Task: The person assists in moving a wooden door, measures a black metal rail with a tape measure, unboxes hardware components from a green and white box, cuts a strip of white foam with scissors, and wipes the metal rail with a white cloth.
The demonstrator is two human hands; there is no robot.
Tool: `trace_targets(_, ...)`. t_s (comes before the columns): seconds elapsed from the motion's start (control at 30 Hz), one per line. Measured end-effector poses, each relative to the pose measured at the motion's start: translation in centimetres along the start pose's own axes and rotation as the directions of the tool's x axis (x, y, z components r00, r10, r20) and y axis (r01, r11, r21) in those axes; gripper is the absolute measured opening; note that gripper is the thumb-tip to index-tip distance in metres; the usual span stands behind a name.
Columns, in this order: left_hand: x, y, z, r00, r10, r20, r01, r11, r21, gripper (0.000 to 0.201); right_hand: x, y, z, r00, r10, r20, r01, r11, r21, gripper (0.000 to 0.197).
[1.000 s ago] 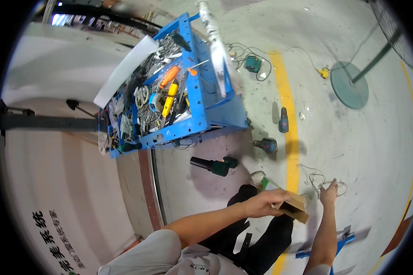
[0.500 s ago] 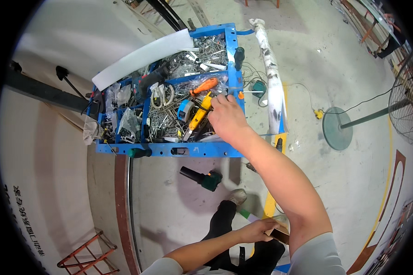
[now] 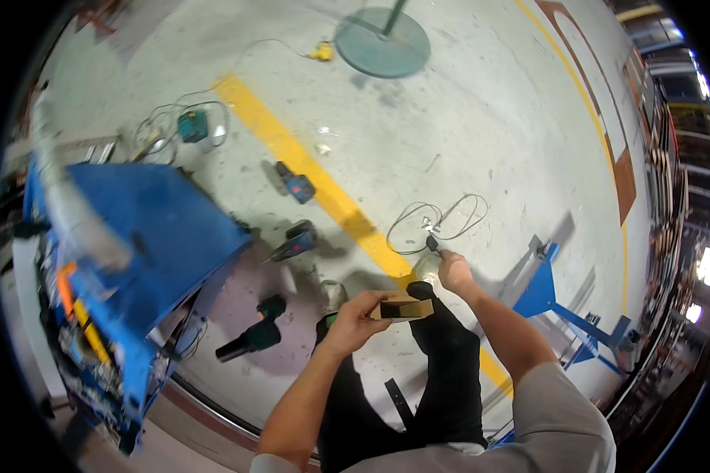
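My left hand [image 3: 356, 318] grips a small brown cardboard box [image 3: 401, 307], held level in front of me above my dark trousers. My right hand [image 3: 452, 268] reaches out to the right of the box and pinches a small dark part [image 3: 432, 243] at its fingertips. That part hangs close over a loop of thin cable [image 3: 442, 221] lying on the concrete floor.
A blue tool cart [image 3: 134, 260] full of tools stands at my left. Cordless drills lie on the floor: one dark green [image 3: 252, 335], one near the cart [image 3: 296, 240], one on the yellow line [image 3: 295, 183]. A blue steel frame [image 3: 544, 288] is at right, a round stand base [image 3: 383, 31] far ahead.
My right hand has left the blue cart's tools and come back to the right of the box with a small dark part. My view has swung away from the cart toward the floor.
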State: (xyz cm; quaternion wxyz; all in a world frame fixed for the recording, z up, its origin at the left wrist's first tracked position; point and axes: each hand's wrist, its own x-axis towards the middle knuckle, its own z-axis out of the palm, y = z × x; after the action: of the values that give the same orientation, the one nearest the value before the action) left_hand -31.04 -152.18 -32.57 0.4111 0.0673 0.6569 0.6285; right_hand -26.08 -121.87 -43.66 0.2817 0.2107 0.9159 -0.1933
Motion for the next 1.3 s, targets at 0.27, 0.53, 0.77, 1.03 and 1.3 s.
trace_targets(0.27, 19.8, -8.3, 0.9, 0.881, -0.416, 0.225, 0.370, 0.902, 0.221, 0.036, 6.8, -2.4, -2.0, 0.801, -0.517, 0.301, 0.284, 0.771, 0.570, 0.089)
trace_targets(0.53, 28.9, -10.0, 5.1, 0.988, -0.075, -0.131, 0.134, 0.840, 0.526, 0.052, 17.8, 10.7, 0.3, 0.864, -0.437, 0.251, 0.080, 0.611, 0.788, 0.078)
trace_targets(0.77, 29.8, -3.5, -2.1, 0.987, -0.160, -0.022, 0.080, 0.368, 0.926, 0.077, 20.8, 24.6, 2.8, 0.976, -0.204, 0.079, -0.067, 0.063, 0.996, 0.073)
trace_targets(1.03, 28.8, 1.9, -2.1, 0.965, -0.173, -0.194, 0.233, 0.910, 0.343, 0.040, 24.0, 21.7, 6.8, 0.938, -0.332, -0.096, -0.056, -0.421, 0.905, 0.072)
trace_targets(1.3, 25.8, 8.8, 4.9, 0.935, 0.252, -0.249, -0.060, 0.805, 0.590, 0.038, 30.9, 12.2, 10.7, 0.855, -0.502, 0.133, -0.411, -0.499, 0.763, 0.080)
